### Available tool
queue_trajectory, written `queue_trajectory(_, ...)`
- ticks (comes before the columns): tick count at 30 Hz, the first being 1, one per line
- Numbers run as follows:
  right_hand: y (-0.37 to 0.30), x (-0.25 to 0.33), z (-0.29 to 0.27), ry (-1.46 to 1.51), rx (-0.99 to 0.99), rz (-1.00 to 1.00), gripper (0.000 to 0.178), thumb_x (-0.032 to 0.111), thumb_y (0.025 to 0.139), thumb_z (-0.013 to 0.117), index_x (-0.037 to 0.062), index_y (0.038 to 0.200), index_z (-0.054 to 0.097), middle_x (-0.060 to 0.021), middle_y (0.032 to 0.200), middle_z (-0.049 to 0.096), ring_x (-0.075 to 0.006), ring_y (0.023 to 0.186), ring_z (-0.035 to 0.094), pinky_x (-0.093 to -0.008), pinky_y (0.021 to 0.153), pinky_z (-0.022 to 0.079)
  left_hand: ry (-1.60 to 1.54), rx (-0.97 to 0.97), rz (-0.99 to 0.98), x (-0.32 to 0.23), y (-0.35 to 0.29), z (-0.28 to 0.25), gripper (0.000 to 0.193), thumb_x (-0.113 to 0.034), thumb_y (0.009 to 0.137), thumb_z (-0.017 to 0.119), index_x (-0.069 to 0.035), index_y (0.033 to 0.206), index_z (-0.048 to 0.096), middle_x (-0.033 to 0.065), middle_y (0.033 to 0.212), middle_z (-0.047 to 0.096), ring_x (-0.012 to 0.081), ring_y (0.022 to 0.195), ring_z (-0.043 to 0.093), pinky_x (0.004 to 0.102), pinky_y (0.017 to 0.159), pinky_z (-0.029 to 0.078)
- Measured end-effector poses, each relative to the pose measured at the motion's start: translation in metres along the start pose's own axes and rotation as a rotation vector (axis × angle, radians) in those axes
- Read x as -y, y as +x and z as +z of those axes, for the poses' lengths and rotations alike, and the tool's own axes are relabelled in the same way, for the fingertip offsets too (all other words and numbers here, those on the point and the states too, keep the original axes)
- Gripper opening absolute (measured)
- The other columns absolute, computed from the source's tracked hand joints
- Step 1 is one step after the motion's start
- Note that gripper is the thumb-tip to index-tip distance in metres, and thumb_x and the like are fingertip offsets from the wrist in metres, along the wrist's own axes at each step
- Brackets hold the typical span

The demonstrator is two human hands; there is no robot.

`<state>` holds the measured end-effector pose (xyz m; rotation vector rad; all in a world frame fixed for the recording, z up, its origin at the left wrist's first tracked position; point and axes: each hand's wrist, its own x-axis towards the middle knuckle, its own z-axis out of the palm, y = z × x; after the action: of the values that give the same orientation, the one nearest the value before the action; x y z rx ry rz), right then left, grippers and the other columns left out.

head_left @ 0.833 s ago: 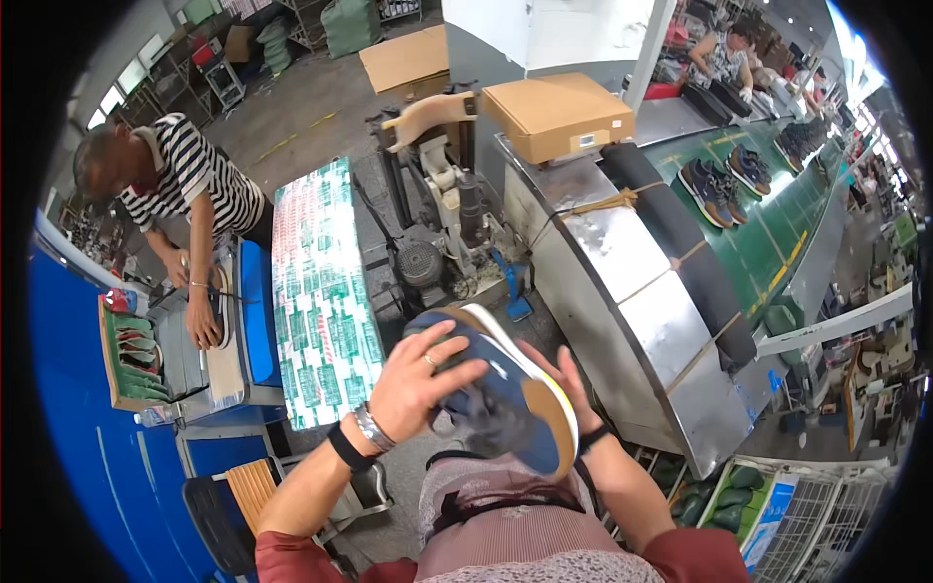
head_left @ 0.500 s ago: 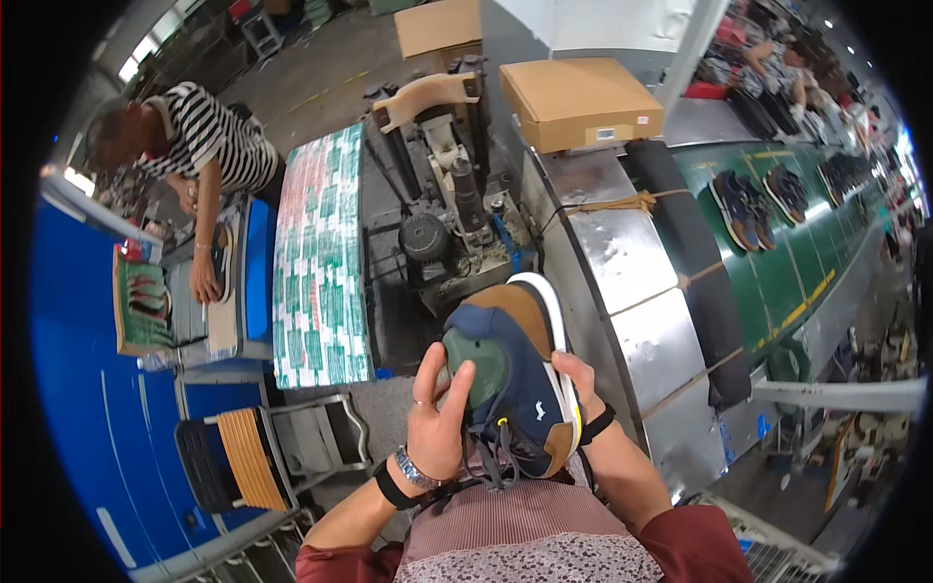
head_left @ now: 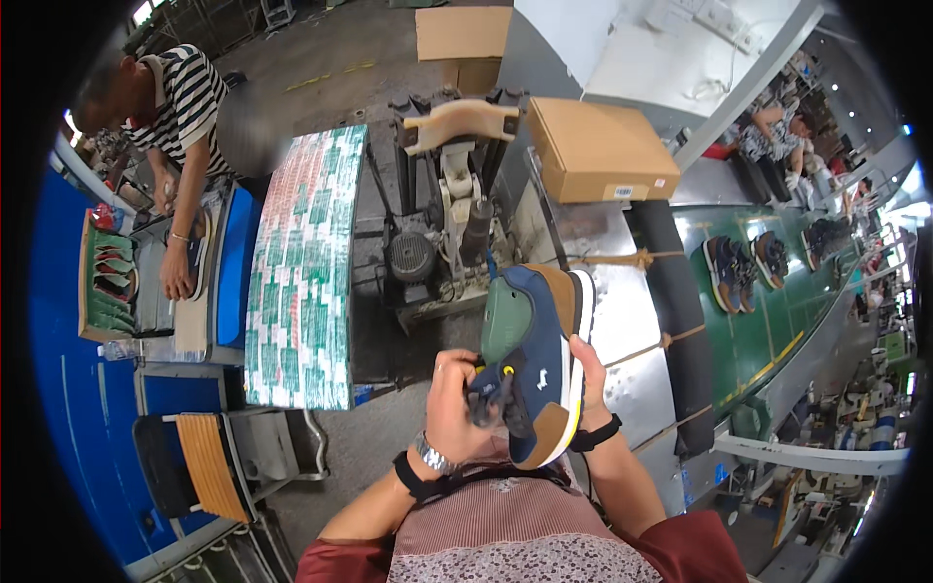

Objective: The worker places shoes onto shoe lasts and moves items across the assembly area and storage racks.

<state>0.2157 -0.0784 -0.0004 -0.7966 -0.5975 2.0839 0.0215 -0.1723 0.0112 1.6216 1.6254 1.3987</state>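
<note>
A navy sneaker [head_left: 542,335] with brown toe and heel patches and a white sole is held up in front of my body. My right hand [head_left: 591,394] grips it from the right, with the thumb against the sole edge. The shoe's opening, facing left, is filled by a smooth green piece [head_left: 505,319] that looks like a plastic shoe last. My left hand [head_left: 450,408] is at the dark laces [head_left: 501,400], its fingers curled in on them near a small yellow tab. The laces are blurred, and the fingertips are partly hidden.
A machine with a motor [head_left: 412,257] stands ahead, beside a wrapped stack [head_left: 303,282]. A cardboard box [head_left: 603,151] rests on the metal bench to the right. Farther right, several shoes [head_left: 729,274] sit on a green conveyor [head_left: 724,364]. Another person [head_left: 185,107] works at the left; a folding chair [head_left: 209,466] is nearby.
My left hand has moved from the green piece down to the laces. The shoe has turned slightly more upright and shifted a little right. The view has shifted too.
</note>
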Motion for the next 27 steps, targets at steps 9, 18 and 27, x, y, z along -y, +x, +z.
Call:
queue_trajectory(9,0.097,0.036,0.032,-0.823,-0.343,-0.563,0.081,0.016,0.092,0.073,-0.0082,0.155,0.029,-0.0206,0.146,0.050,-0.0236,0.126,0.054,-0.0331,0.105,0.045,-0.164,0.097,-0.257,0.086,0.116,0.049,0.041,-0.003,0.074,0.068,-0.006,0.111,0.050,0.0247,0.091,0.066,0.0494,0.092,0.064,0.0521,0.075,0.050)
queue_trajectory(18,0.195,0.061,0.068,-1.494,-0.400,-0.683,0.095,0.043,0.085,0.075,-0.0048,0.153,0.028,-0.0331,0.115,0.067,-0.0496,0.106,0.065,-0.0500,0.094,0.050,-0.385,-0.016,-0.598,0.133,0.182,0.076,0.049,0.002,0.078,0.065,-0.009,0.122,0.046,0.0178,0.090,0.069,0.0325,0.070,0.071,0.0440,0.059,0.057)
queue_trajectory(27,0.202,0.107,0.110,-2.008,-0.006,-0.498,0.116,0.048,0.080,0.076,-0.0174,0.152,0.012,-0.0406,0.133,0.054,-0.0498,0.119,0.061,-0.0483,0.100,0.049,-1.305,-0.193,-0.982,0.115,0.178,0.108,0.056,-0.058,0.090,0.068,-0.012,0.119,0.055,0.0071,0.108,0.052,0.0227,0.070,0.064,0.0364,0.059,0.060)
